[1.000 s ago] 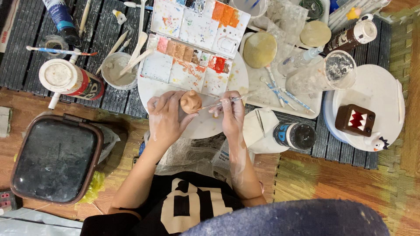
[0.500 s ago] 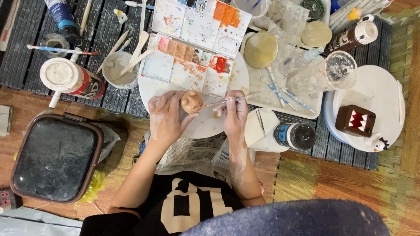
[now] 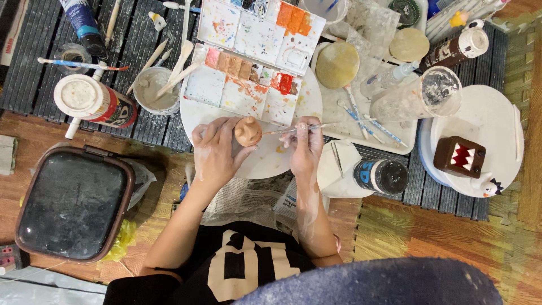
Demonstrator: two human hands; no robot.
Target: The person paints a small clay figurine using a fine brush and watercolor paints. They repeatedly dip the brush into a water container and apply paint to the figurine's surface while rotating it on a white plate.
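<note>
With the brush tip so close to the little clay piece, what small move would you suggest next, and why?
Probably ease the brush tip onto the clay piece: the left hand holds it over the white plate, and the right hand already points the tip at its side.

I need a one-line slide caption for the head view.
Left hand holds a small clay figure while right hand touches it with a thin tool.

just one cam here, head-mounted, looking pretty much straight down from above the person, whose dark shirt fills the bottom edge. It's fairly close: both forearms run up to mid-frame. Covers the dark slatted mat (image 3: 34,73) across the top and the wooden floor (image 3: 440,237) below, so no second view to overlap with
</note>
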